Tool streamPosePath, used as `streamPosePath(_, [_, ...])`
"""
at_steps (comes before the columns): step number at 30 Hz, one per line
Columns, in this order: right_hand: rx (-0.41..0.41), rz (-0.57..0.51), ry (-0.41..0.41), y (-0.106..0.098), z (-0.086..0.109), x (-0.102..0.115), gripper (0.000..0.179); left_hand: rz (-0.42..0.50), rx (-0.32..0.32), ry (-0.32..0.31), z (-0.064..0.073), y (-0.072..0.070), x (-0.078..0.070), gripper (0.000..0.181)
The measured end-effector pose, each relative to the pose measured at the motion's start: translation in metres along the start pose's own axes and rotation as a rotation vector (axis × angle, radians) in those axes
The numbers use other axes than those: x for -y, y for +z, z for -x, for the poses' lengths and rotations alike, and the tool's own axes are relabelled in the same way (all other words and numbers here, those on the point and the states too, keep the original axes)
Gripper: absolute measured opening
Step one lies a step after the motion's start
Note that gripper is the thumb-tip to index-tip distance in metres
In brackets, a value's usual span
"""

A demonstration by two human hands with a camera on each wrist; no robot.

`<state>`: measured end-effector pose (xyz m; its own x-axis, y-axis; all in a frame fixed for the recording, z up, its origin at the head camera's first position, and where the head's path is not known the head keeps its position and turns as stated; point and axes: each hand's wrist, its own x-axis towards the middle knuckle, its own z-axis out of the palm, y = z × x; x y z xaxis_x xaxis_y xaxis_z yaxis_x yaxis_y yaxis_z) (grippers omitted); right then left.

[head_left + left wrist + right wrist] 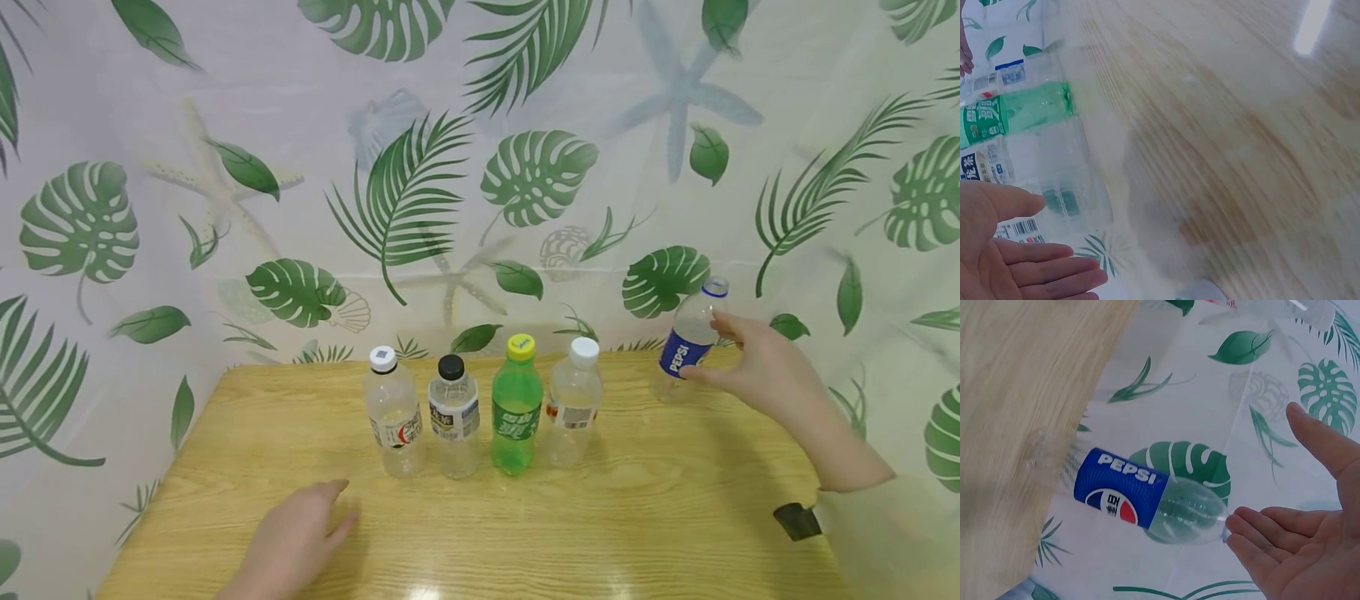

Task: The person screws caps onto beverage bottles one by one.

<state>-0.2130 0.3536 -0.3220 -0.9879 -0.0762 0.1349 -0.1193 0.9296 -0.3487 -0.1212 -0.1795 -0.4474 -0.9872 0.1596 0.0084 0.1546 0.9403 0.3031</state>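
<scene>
A clear Pepsi bottle [687, 342] with a blue label and no cap stands at the table's back right. My right hand [768, 367] is beside it, thumb and fingers spread; in the right wrist view the straight fingertips [1250, 528] are right at the bottle's neck. My left hand [296, 533], fingers loosely straight, is over the front left of the table and holds nothing. Nearest to it is a clear bottle with a white cap [395, 417]. Beside that stand a black-capped bottle [454, 417], a green bottle with a yellow cap [517, 408] and another white-capped clear bottle [574, 404].
All the bottles stand on a wood-grain table [480, 542]. A leaf-patterned sheet [480, 208] rises right behind the table's back edge and down both sides. A dark object [797, 522] sticks out by the right sleeve.
</scene>
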Motion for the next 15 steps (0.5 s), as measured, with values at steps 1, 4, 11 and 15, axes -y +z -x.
streamPosePath(1, [-0.001, 0.006, 0.012, -0.002, -0.001, -0.003, 0.103, -0.005, -0.006, -0.002, 0.000, 0.000, 0.002, 0.045])
streamPosePath(4, [-0.006, 0.009, 0.033, -0.007, -0.006, -0.011, 0.103, -0.019, -0.025, -0.001, 0.000, -0.001, 0.010, 0.042])
streamPosePath(11, [-0.013, -0.012, 0.084, -0.012, -0.011, -0.029, 0.108, -0.050, -0.003, -0.031, 0.001, 0.002, 0.028, 0.036])
streamPosePath(15, [-0.003, -0.027, 0.122, -0.013, -0.012, -0.037, 0.111, -0.062, 0.030, -0.057, 0.002, 0.001, 0.038, 0.039])
